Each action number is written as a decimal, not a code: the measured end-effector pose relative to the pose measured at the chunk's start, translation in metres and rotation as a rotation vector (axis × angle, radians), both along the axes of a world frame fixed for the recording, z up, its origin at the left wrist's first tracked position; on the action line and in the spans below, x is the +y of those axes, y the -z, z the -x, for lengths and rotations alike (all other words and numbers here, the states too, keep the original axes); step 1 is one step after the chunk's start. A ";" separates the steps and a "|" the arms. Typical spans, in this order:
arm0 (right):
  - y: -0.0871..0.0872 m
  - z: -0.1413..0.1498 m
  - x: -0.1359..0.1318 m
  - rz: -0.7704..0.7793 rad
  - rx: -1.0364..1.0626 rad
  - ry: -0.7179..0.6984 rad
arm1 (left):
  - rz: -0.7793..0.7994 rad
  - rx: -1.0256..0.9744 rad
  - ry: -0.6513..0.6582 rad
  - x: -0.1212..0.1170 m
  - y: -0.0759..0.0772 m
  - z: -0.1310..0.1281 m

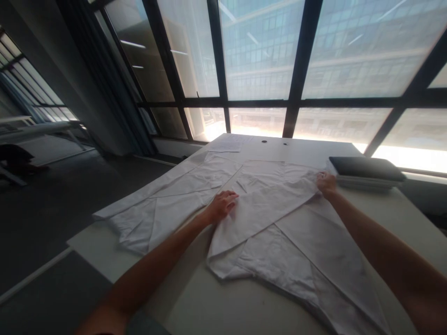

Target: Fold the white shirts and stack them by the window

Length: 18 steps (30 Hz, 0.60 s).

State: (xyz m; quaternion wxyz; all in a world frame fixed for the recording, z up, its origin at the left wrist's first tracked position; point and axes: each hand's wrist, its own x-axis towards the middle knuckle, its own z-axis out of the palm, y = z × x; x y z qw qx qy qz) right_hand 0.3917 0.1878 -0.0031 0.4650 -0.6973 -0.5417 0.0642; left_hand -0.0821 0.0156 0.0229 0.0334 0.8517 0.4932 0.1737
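Note:
A white garment (289, 246) lies spread over the near part of the table, with one panel or sleeve folded diagonally across its upper part. My left hand (221, 206) is at the left end of that folded panel, its fingers bent together on the cloth. At the panel's far right end, my right hand (327, 182) pinches the edge of the fabric. The cloth runs fairly smooth between both hands, while its lower part is creased. To the left, a second white garment (174, 204) lies flat, slightly wrinkled, with nobody touching it.
The white table (195, 302) stands against large windows. Right of my right hand is a stack with a dark top (366, 168) and lighter layers beneath. A sheet of paper (230, 143) lies at the back, near a small dark round spot (264, 141). Dark floor extends left.

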 end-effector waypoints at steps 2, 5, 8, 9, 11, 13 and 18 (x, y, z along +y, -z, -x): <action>0.005 -0.003 0.001 0.059 -0.008 0.033 | 0.057 0.054 0.134 -0.021 0.001 -0.008; 0.010 -0.007 0.002 0.149 -0.023 0.053 | 0.145 0.147 0.241 -0.049 0.005 -0.015; 0.011 -0.011 0.000 0.203 -0.052 0.063 | 0.170 0.202 0.240 -0.062 0.008 -0.015; 0.010 -0.012 -0.001 0.208 -0.060 0.067 | 0.172 0.210 0.236 -0.063 0.009 -0.015; 0.009 -0.013 -0.003 0.210 -0.074 0.076 | 0.173 0.213 0.231 -0.062 0.009 -0.014; 0.007 -0.014 -0.005 0.205 -0.104 0.076 | 0.172 0.206 0.231 -0.060 0.009 -0.013; 0.008 -0.020 -0.011 0.217 -0.174 0.042 | 0.168 0.155 0.239 -0.057 0.007 -0.007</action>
